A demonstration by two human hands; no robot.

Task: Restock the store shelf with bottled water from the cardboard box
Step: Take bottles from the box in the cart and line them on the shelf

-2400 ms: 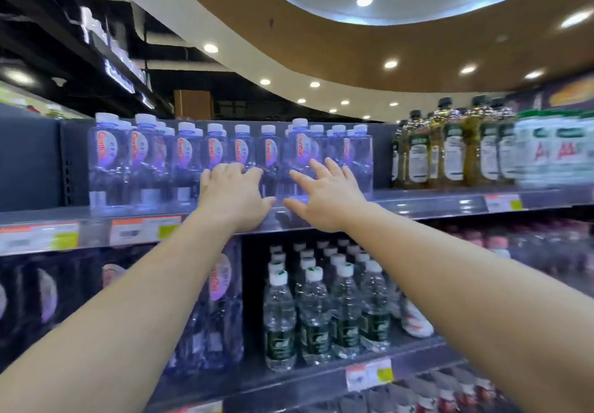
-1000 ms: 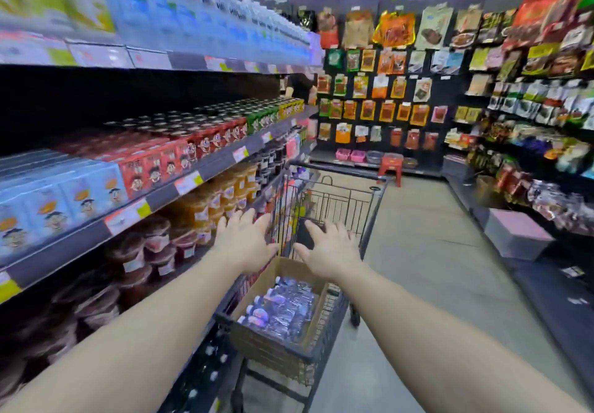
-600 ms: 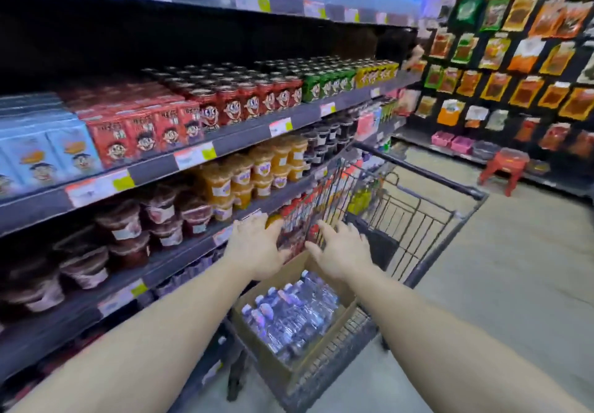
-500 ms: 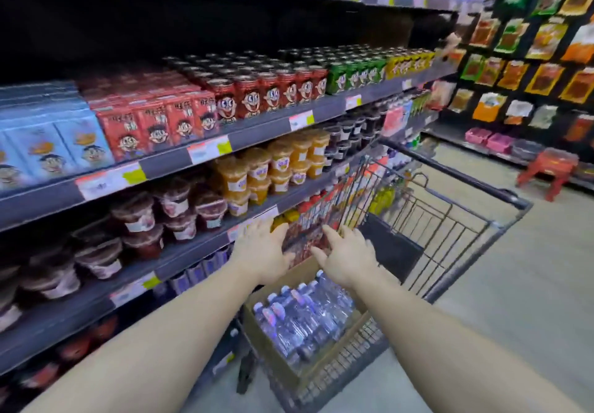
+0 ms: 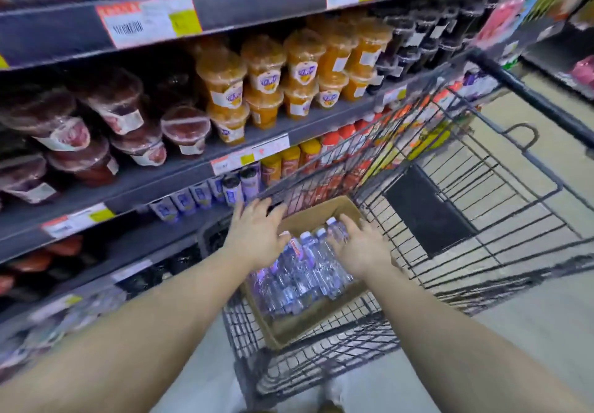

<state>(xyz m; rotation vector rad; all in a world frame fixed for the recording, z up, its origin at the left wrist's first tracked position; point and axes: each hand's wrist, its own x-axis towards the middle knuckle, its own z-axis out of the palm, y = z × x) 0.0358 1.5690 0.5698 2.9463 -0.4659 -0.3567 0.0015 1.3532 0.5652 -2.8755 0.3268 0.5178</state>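
A brown cardboard box (image 5: pixel 308 322) sits in the near end of a black wire shopping cart (image 5: pixel 482 245). Inside it lie several clear water bottles (image 5: pixel 299 274) with white caps, on their sides. My left hand (image 5: pixel 257 236) hovers with spread fingers over the box's left side, holding nothing. My right hand (image 5: pixel 361 245) reaches into the box's right side, fingers lying over the top bottles; whether they close round one is hidden. The water shelf is out of view.
Store shelves (image 5: pixel 193 168) run along the left, with orange fruit cups (image 5: pixel 266 81), dark red cups (image 5: pixel 122 113) and small bottles below. The cart's far end holds a black flap (image 5: pixel 427 210). Grey floor (image 5: pixel 530 316) lies to the right.
The view turned from the water shelf down to the cart. Both hands dropped from above the box to its opening, the right one reaching onto the bottles.
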